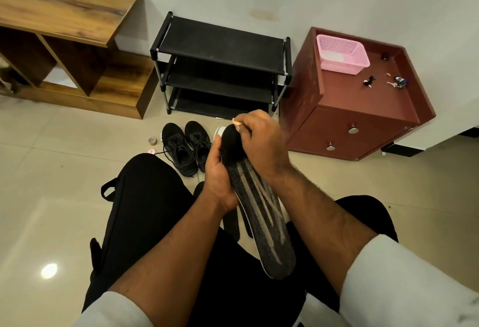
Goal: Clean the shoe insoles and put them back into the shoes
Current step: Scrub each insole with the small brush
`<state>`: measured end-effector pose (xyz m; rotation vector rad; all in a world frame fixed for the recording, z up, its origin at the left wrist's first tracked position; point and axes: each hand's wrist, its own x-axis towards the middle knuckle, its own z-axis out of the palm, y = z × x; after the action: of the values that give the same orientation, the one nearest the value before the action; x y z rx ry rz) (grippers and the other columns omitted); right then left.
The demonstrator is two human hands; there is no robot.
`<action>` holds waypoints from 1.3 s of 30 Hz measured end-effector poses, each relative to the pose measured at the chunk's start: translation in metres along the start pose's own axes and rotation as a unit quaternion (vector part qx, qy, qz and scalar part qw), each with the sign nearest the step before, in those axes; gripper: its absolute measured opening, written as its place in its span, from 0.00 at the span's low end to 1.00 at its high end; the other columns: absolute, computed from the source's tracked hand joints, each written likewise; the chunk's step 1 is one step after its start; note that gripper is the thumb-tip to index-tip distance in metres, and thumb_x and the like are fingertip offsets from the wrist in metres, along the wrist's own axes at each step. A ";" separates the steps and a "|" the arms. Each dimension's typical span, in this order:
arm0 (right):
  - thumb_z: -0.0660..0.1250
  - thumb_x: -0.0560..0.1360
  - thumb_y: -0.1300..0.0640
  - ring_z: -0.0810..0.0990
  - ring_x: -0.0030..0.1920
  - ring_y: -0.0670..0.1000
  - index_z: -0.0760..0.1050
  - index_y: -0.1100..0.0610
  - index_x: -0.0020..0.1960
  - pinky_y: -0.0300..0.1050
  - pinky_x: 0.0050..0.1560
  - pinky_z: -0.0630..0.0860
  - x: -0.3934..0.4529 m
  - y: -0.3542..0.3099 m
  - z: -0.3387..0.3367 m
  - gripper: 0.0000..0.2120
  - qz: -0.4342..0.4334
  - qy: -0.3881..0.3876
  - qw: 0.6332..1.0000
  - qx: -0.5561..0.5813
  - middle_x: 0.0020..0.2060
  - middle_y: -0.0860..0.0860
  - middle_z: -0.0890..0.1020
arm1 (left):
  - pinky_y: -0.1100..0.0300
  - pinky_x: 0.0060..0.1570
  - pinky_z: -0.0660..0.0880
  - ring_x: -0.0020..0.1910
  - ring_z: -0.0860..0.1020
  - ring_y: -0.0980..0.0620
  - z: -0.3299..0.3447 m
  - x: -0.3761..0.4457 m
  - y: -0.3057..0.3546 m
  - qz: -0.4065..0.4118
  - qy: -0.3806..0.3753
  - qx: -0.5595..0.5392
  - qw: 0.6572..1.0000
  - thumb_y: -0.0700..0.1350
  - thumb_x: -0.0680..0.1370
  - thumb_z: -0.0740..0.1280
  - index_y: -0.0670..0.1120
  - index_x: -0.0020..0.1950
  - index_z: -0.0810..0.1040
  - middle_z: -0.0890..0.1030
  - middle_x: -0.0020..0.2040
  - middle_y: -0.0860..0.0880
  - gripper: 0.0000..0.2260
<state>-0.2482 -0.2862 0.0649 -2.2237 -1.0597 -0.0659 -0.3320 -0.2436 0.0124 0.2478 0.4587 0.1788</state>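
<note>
- The left hand [219,171] grips the dark insole [259,212] by its left edge, fingers curled under it.
- The right hand [261,140] pinches a small pale tool [236,121] against the insole's far end.
- Two black shoes [186,145] stand on the floor just beyond the left hand.
</note>
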 end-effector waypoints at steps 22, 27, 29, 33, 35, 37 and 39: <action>0.65 0.74 0.64 0.78 0.46 0.49 0.82 0.56 0.50 0.53 0.50 0.76 -0.042 -0.009 -0.013 0.09 -0.073 -0.127 0.989 0.019 0.45 0.51 0.80 | 0.53 0.63 0.73 0.55 0.82 0.47 -0.001 0.002 -0.002 -0.002 0.039 -0.004 0.999 0.65 0.78 0.58 0.43 0.52 0.86 0.83 0.54 0.43 0.29; 0.63 0.73 0.62 0.79 0.46 0.51 0.82 0.57 0.51 0.53 0.49 0.75 -0.058 -0.003 -0.017 0.11 -0.090 -0.143 0.985 -0.014 0.45 0.51 0.80 | 0.49 0.72 0.65 0.60 0.77 0.44 -0.007 0.004 -0.001 -0.022 0.045 0.026 0.998 0.66 0.77 0.57 0.41 0.56 0.84 0.81 0.55 0.42 0.31; 0.64 0.74 0.62 0.78 0.46 0.51 0.82 0.57 0.50 0.52 0.49 0.74 -0.048 -0.004 -0.018 0.09 -0.093 -0.122 0.988 -0.026 0.44 0.51 0.80 | 0.50 0.68 0.70 0.58 0.79 0.44 -0.006 0.004 -0.003 -0.019 0.033 0.019 0.999 0.65 0.77 0.57 0.42 0.53 0.85 0.83 0.54 0.42 0.29; 0.63 0.77 0.61 0.78 0.47 0.51 0.81 0.56 0.50 0.53 0.51 0.73 -0.017 -0.006 -0.014 0.08 -0.075 -0.076 0.994 -0.031 0.44 0.51 0.79 | 0.54 0.48 0.76 0.45 0.81 0.46 -0.001 0.001 -0.004 0.012 0.026 0.019 0.999 0.61 0.78 0.54 0.44 0.43 0.84 0.82 0.43 0.43 0.25; 0.63 0.77 0.61 0.77 0.48 0.50 0.81 0.55 0.52 0.53 0.52 0.72 -0.006 -0.006 -0.012 0.09 -0.065 -0.083 0.994 -0.041 0.46 0.50 0.79 | 0.53 0.49 0.75 0.46 0.81 0.46 -0.001 -0.002 -0.004 0.012 0.021 0.005 1.000 0.59 0.79 0.54 0.44 0.46 0.83 0.82 0.45 0.43 0.25; 0.63 0.78 0.60 0.76 0.48 0.49 0.81 0.54 0.52 0.52 0.53 0.71 -0.004 -0.005 -0.011 0.09 -0.067 -0.101 0.992 -0.040 0.47 0.49 0.78 | 0.51 0.54 0.75 0.52 0.80 0.45 0.000 -0.005 -0.001 0.014 0.023 -0.004 1.000 0.60 0.80 0.55 0.44 0.54 0.81 0.82 0.50 0.42 0.23; 0.64 0.77 0.60 0.76 0.47 0.48 0.81 0.54 0.52 0.52 0.52 0.73 -0.010 -0.004 -0.012 0.09 -0.087 -0.129 0.987 -0.031 0.45 0.49 0.78 | 0.49 0.63 0.72 0.59 0.78 0.44 -0.002 -0.006 0.002 0.012 0.025 -0.009 1.000 0.62 0.79 0.58 0.43 0.59 0.80 0.81 0.55 0.41 0.24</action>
<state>-0.2553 -0.2982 0.0731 -2.2315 -1.4094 0.1175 -0.3380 -0.2426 0.0139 0.2311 0.5026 0.2136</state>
